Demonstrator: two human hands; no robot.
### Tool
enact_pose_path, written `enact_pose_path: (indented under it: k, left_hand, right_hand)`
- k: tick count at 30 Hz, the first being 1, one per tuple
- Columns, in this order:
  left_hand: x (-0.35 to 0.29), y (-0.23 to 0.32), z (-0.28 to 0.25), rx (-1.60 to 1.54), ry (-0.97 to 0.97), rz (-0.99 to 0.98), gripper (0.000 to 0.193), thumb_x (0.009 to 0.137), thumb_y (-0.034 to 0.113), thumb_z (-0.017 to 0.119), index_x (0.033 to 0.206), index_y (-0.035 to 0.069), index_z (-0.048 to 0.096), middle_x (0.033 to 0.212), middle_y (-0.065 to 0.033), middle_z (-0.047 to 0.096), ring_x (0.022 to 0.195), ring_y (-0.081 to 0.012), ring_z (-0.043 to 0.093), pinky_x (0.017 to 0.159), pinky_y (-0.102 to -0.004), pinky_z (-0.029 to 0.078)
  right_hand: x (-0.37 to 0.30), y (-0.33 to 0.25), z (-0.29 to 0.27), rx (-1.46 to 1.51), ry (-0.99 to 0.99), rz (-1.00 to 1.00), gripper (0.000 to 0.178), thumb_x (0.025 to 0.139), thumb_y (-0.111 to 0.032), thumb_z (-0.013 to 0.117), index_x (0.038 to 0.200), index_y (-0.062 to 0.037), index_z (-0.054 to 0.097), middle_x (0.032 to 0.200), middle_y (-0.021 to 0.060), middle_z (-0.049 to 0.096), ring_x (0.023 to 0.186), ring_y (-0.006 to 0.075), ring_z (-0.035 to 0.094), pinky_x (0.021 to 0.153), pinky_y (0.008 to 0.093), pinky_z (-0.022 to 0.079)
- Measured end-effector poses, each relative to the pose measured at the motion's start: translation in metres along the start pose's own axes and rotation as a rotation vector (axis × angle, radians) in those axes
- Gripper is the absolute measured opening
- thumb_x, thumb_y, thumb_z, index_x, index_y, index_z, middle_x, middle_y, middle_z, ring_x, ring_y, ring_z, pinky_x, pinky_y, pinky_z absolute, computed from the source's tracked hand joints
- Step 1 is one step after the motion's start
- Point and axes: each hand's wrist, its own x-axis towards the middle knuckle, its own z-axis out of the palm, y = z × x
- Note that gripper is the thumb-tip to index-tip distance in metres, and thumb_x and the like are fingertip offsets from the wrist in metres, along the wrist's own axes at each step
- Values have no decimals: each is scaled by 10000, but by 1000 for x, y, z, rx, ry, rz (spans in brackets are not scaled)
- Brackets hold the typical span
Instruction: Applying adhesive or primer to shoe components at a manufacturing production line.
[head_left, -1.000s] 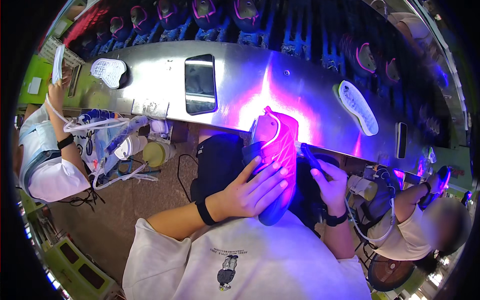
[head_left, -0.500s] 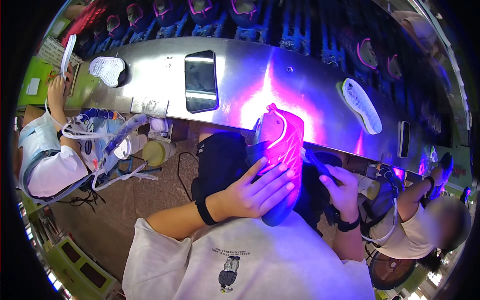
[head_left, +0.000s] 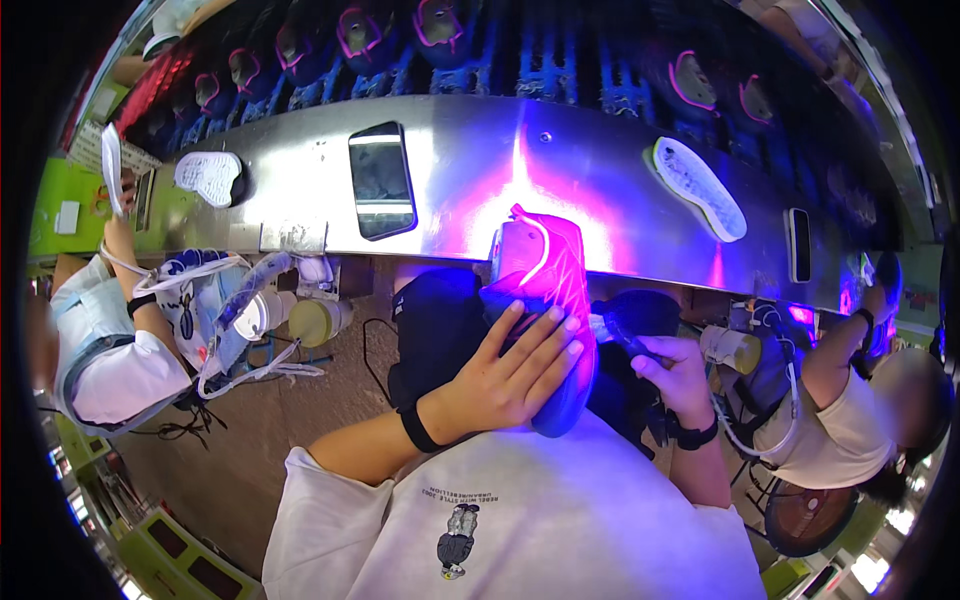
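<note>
A shoe (head_left: 545,262), lit pink and violet, is held toe toward me against my body, its heel end at the bench edge. My left hand (head_left: 505,375) lies across the upper with fingers spread over its laced-looking lines, steadying it. In my right hand (head_left: 672,375), thumb and fingers grip a dark-handled brush (head_left: 622,335). Its pale tip is at the right side of the shoe, near the lower edge; whether it touches is hard to tell in the glare.
On the metal bench (head_left: 290,130) lie a phone (head_left: 382,182), a white shoe sole (head_left: 700,190), another sole (head_left: 208,178) and a dark phone-like device (head_left: 799,245). Behind runs a rack of several shoe uppers (head_left: 440,22). Co-workers sit left (head_left: 130,360) and right (head_left: 825,420), beside pots and hoses.
My view has shifted, so the bench things sit lower and further left. The brush's pale tip now shows more plainly beside the shoe. The left co-worker's raised sole has moved lower.
</note>
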Motion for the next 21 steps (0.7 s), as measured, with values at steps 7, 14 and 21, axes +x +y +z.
enact_pose_path:
  k: [7, 14, 21]
  left_hand:
    - [18, 16, 5, 75, -10, -59, 487, 893, 162, 567, 1343, -24, 578, 1376, -208, 591, 1296, -356, 565, 1117, -606, 347]
    - [45, 35, 4, 51, -16, -165, 623, 807, 152, 612, 1387, -59, 526, 1433, -246, 528, 1352, -390, 503, 1145, -637, 281]
    - [75, 44, 4, 64, -60, -197, 787, 697, 143, 682, 1416, -90, 464, 1446, -251, 492, 1356, -386, 478, 1163, -632, 247]
  right_hand:
    - [-32, 2, -9, 67, 42, -69, 269, 897, -123, 765, 1123, 21, 742, 880, 34, 715, 769, 94, 620, 707, 258, 494]
    - [-46, 10, -9, 183, 98, -83, 275, 903, -128, 760, 1127, 29, 739, 835, 25, 686, 724, 92, 599, 661, 251, 486]
    - [-63, 21, -14, 282, 99, -85, 308, 910, -196, 766, 1092, 50, 732, 777, 17, 658, 699, 88, 583, 650, 240, 460]
